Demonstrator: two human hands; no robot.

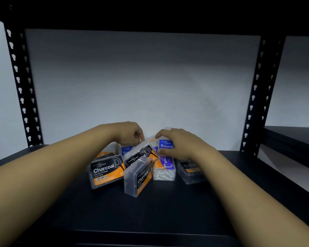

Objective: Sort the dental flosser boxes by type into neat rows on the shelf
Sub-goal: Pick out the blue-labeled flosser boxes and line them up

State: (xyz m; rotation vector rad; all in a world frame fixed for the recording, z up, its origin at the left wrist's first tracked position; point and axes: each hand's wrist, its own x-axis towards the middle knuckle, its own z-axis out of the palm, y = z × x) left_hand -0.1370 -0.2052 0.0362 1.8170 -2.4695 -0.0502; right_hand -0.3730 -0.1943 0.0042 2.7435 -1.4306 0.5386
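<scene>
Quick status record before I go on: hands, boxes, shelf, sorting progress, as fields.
left hand: grips the top black Charcoal box on the pile
right hand: holds a blue Round box
boxes: mixed heap, tilted and overlapping; a Charcoal box at left, another at right, a clear box of white flossers
shelf: dark, boxes at centre rear
sorting: no rows yet

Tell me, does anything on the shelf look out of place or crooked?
Yes. The flosser boxes lie in a jumbled heap at mid-shelf, black Charcoal and blue Round ones mixed, several tilted and leaning on each other. No rows yet. Both the left hand and right hand are on the heap.
</scene>
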